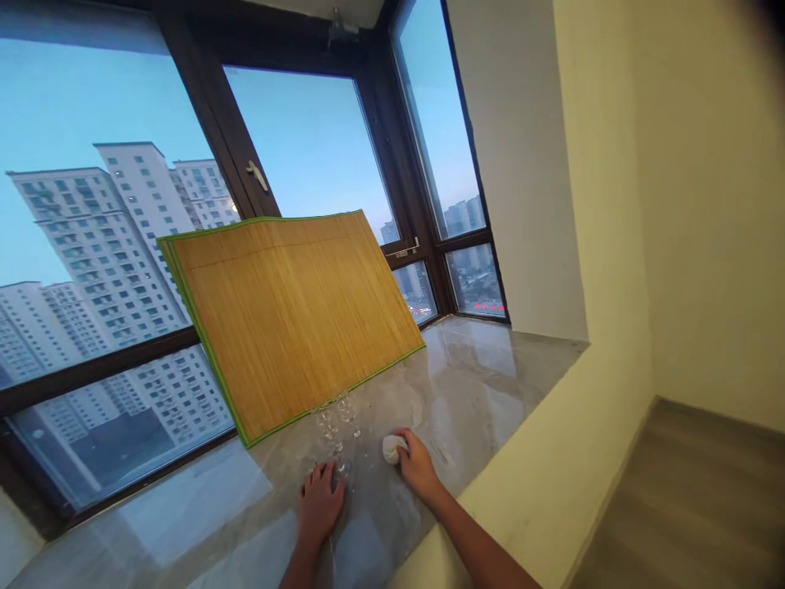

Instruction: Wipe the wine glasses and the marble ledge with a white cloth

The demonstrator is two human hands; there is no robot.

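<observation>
Right hand (418,466), lower centre of frame: fingers curled together over a small white cloth wad (392,448), pressing it on the marble sill (491,384). Wad is roundish, crumpled, no clear long axis; it sticks out at the left side of the fingers.

Left hand (320,503), lower centre, just left of the right one: flat, palm down on the sill, fingers a little spread and pointing toward the upper frame. Fingertips sit at the foot of a clear wine glass (339,466); contact too blurry to tell.

More clear stemmed glasses (336,419) stand upright just above it, stems vertical, in a loose cluster between the hands and the mat. Count unclear.

Behind them, mid-frame, a bamboo mat (294,315) with green edging leans tilted against the window (91,245), long axis running left to right. Cream wall (675,204) at the right.
</observation>
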